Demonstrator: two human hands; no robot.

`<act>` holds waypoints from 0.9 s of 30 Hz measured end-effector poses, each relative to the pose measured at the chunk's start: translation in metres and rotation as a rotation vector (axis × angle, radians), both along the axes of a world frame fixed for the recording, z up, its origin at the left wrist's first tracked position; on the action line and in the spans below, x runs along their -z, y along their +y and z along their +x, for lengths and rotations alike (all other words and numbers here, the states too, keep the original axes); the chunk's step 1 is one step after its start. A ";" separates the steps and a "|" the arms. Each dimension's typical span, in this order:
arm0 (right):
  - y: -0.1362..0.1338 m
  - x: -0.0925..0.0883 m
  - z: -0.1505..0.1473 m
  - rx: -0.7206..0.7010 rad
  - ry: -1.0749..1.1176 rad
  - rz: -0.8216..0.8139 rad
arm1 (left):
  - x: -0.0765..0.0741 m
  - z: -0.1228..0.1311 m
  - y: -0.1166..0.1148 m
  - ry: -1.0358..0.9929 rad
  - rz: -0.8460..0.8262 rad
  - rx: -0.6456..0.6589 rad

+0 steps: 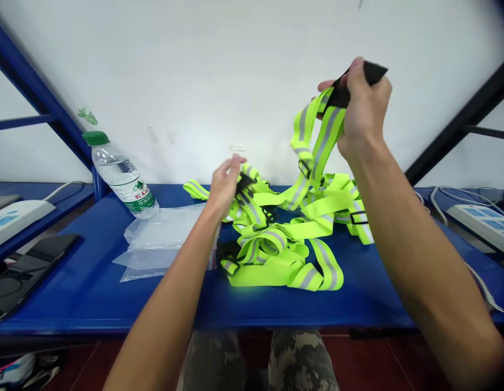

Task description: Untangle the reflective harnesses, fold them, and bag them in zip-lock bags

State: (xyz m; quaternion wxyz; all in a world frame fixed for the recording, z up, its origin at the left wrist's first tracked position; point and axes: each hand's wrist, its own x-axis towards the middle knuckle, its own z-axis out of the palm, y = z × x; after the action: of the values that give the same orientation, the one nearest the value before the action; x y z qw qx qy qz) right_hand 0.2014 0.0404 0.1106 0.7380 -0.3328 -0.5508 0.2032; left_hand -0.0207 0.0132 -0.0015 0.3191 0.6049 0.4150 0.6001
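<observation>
Raised at the upper right, my right hand [363,106] is closed around the black patch of a neon-yellow reflective strap [329,138] with grey stripes. The strap hangs from it down to a tangled pile of similar reflective straps [276,260] on the blue table. Lower and to the left, my left hand [226,182] pinches a strap close to a black buckle [244,184] at the pile's back edge. Black adjusters and buckles show among the loops. Whether both hands hold the same strap is hidden in the tangle.
Clear plastic bags [166,228] lie left of the pile. A water bottle [123,176] with a green cap leans behind them. A dark phone [30,274] rests at the left edge. Power strips [16,217] and cables flank the blue table [113,298]; a white wall rises behind.
</observation>
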 end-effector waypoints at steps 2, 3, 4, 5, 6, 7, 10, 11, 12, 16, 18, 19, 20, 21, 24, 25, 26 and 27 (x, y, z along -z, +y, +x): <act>-0.002 -0.001 -0.005 -0.068 0.080 -0.049 | -0.001 0.006 -0.012 0.209 -0.020 0.125; -0.005 0.000 -0.007 -0.129 0.094 -0.059 | -0.002 0.010 -0.017 0.332 -0.026 0.184; -0.009 0.002 -0.011 -0.196 0.092 -0.055 | -0.002 0.014 -0.020 0.456 -0.014 0.230; -0.016 0.005 -0.016 -0.259 0.070 -0.049 | -0.002 0.020 -0.022 0.568 0.017 0.256; -0.023 0.007 -0.021 -0.310 0.030 -0.047 | -0.002 0.026 -0.022 0.661 0.057 0.266; -0.031 0.009 -0.024 -0.345 -0.018 -0.051 | -0.002 0.033 -0.019 0.738 0.089 0.272; -0.054 0.008 -0.024 -0.385 -0.129 -0.037 | -0.001 0.051 0.001 0.939 0.048 0.339; -0.060 0.005 -0.019 -0.374 -0.140 -0.014 | -0.002 0.055 0.010 1.009 0.012 0.362; -0.065 0.001 -0.011 -0.340 -0.137 0.019 | -0.003 0.057 0.018 1.080 -0.017 0.362; -0.078 -0.016 0.033 -0.076 -0.114 0.205 | -0.015 0.055 0.038 1.267 -0.078 0.204; -0.081 -0.019 0.048 -0.020 -0.110 0.282 | -0.022 0.058 0.036 1.334 -0.120 0.254; -0.082 -0.019 0.051 -0.008 -0.105 0.301 | -0.023 0.063 0.033 1.373 -0.137 0.307; -0.082 -0.018 0.052 -0.001 -0.098 0.310 | -0.024 0.069 0.029 1.413 -0.149 0.355; -0.081 -0.016 0.051 0.006 -0.097 0.310 | -0.024 0.075 0.026 1.452 -0.163 0.391; -0.079 -0.009 0.049 -0.006 -0.153 0.293 | -0.022 0.088 0.027 1.495 -0.190 0.469; -0.078 -0.006 0.051 -0.033 -0.180 0.293 | -0.024 0.087 0.032 1.447 -0.189 0.469; -0.079 -0.004 0.054 -0.061 -0.203 0.292 | -0.027 0.083 0.038 1.356 -0.178 0.436; -0.081 -0.001 0.060 -0.088 -0.221 0.287 | -0.032 0.075 0.045 1.222 -0.153 0.360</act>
State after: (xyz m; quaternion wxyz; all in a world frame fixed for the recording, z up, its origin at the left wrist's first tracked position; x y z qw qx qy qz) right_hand 0.2610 -0.0405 0.1120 0.7034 -0.2197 -0.6658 0.1170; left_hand 0.0547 0.0586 0.0307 0.1632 0.8735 0.4556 0.0524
